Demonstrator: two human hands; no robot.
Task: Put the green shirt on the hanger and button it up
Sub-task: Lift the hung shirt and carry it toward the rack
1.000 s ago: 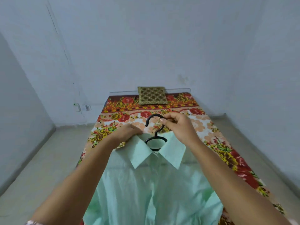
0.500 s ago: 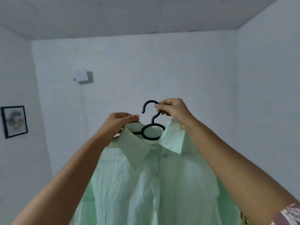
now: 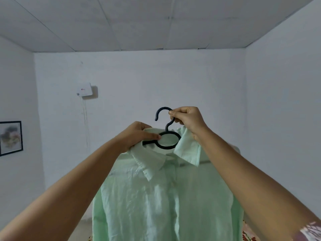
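Head view: the right hand pinches the black hanger by its hook stem. Just below it, the left hand grips the green shirt by its collar, against the hanger's ring. The shirt hangs beneath both hands (well creased), draped on the hanger. Beyond the left hand is a white wall box.

White walls, panelled ceiling, framed picture, wall-mounted box

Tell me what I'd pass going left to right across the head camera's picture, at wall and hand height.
From the left: framed picture → white wall box → left hand → hanger hook → right hand.
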